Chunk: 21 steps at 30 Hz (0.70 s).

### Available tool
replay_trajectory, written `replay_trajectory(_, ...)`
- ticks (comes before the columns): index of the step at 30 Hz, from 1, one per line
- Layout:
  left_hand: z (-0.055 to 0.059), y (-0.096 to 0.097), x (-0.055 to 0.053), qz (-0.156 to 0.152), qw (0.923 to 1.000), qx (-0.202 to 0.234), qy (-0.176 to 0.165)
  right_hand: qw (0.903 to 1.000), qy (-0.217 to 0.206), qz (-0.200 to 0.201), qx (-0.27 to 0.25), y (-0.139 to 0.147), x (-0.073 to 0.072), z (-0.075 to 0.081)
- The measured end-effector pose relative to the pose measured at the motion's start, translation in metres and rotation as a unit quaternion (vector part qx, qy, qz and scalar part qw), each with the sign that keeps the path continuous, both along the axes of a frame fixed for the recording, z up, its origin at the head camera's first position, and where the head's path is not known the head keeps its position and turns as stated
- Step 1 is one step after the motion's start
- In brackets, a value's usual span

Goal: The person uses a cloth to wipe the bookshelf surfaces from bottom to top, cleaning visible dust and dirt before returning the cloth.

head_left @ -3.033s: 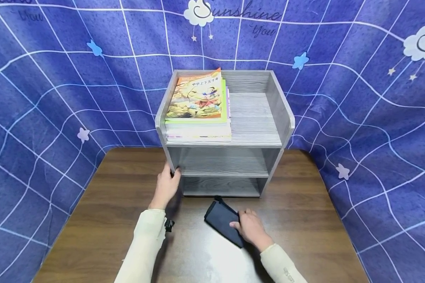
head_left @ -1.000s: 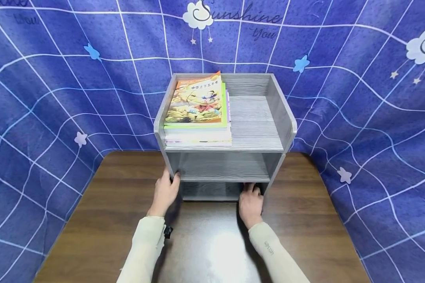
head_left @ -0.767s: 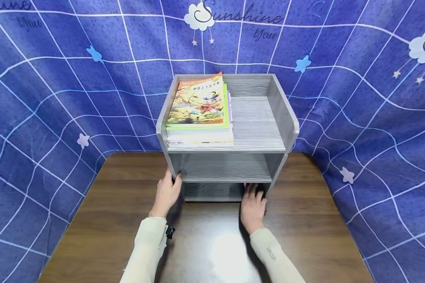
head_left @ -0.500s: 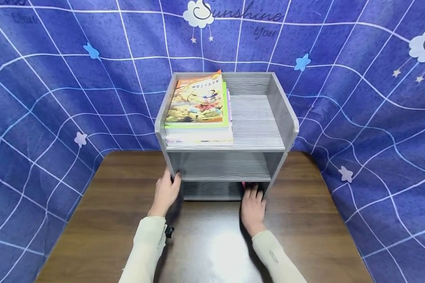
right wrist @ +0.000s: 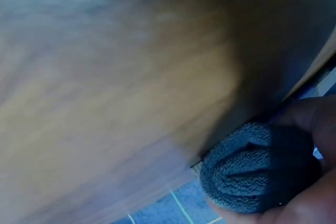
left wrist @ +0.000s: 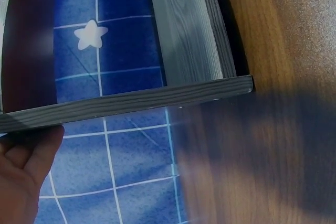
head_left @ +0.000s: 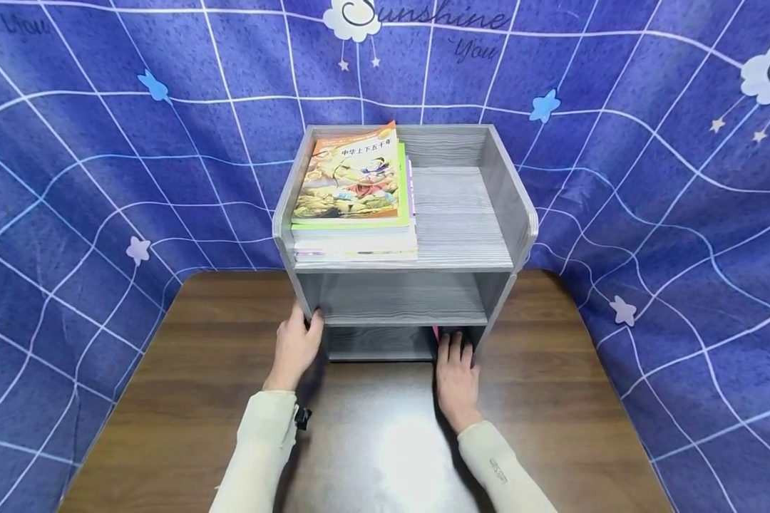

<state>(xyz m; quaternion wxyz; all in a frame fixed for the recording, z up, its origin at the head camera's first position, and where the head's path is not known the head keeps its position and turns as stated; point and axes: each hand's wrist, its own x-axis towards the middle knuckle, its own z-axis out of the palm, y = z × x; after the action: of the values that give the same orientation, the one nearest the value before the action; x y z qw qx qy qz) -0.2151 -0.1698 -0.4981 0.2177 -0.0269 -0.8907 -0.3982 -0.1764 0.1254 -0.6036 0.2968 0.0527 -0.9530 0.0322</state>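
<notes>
A grey wood-grain shelf unit with three tiers [head_left: 406, 299] stands at the centre of the head view on a brown wood-grain bench [head_left: 186, 399]. The person's left hand [head_left: 295, 353] is left of centre, at the lower part of the unit's left side panel. Its fingers are clamped on that panel, the thumb at the front edge and the other fingers running along the outer side. In the left wrist view this hand is at the lower left of the frame, against the panel's grey edge.

The person's right hand [head_left: 457, 381] is right of centre, below the middle of the head view, its fingertips reaching into the right end of the lowest compartment. In the right wrist view its fingers are clamped on a dark blue-grey, rolled bundle of fuzzy-textured fabric [right wrist: 239, 174], at the lower right of that frame, with digits above and below it. In the head view the hand hides the bundle. A thin pink strip [head_left: 435, 333] shows just beside the fingertips, inside the same compartment.

On the top tier, left half, lies a stack of paper books [head_left: 356, 246], topped by an orange-bordered illustrated book [head_left: 353, 182]. A blue fabric curtain with white grid lines [head_left: 212, 185] fills the background, and cream-coloured sleeves [head_left: 263, 427] cover both forearms.
</notes>
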Motion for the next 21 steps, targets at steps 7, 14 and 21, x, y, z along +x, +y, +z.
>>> replay_trajectory(7,0.003,0.000,-0.001,0.000,1.0000,0.008,-0.005,0.9995,-0.016,-0.028,0.002,-0.022,-0.002,0.005)
replay_trajectory(14,0.004,-0.002,-0.002,0.004,1.0000,0.006,-0.005,0.9937,-0.111,-0.008,0.005,-0.050,0.001,0.008)
replay_trajectory(21,0.001,-0.001,-0.002,0.003,1.0000,0.006,-0.004,0.9942,-0.107,-0.001,0.016,-0.074,-0.001,0.009)
